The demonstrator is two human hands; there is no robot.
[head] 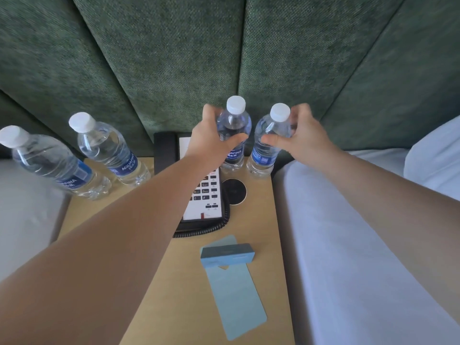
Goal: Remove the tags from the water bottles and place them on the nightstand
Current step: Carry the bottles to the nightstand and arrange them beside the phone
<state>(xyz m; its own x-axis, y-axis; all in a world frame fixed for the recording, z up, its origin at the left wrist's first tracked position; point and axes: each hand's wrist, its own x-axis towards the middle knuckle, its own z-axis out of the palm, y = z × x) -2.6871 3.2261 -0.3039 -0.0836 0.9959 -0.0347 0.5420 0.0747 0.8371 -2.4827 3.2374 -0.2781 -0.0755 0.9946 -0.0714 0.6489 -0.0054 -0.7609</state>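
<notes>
Up at the back of the wooden nightstand (159,282), four capped water bottles stand upright against the green padded headboard (174,58). Two of them sit at the left rear corner, the far-left bottle (49,163) and its neighbour (109,150), both untouched. The left hand (211,135) wraps around the third bottle (234,130), thumb across its front and fingers behind it. The right hand (303,135) grips the fourth bottle (267,143) just beside it, thumb on the front and fingers curled near the neck. Both held bottles rest their bases on the wood behind a black round coaster (234,192). A telephone (204,192) lies between the bottle pairs, partly under the left forearm. Nearer the camera, pale blue paper tags (236,295) lie flat on the nightstand with a small blue block (227,253) lying across them. White bedding (348,245) fills the right side.
</notes>
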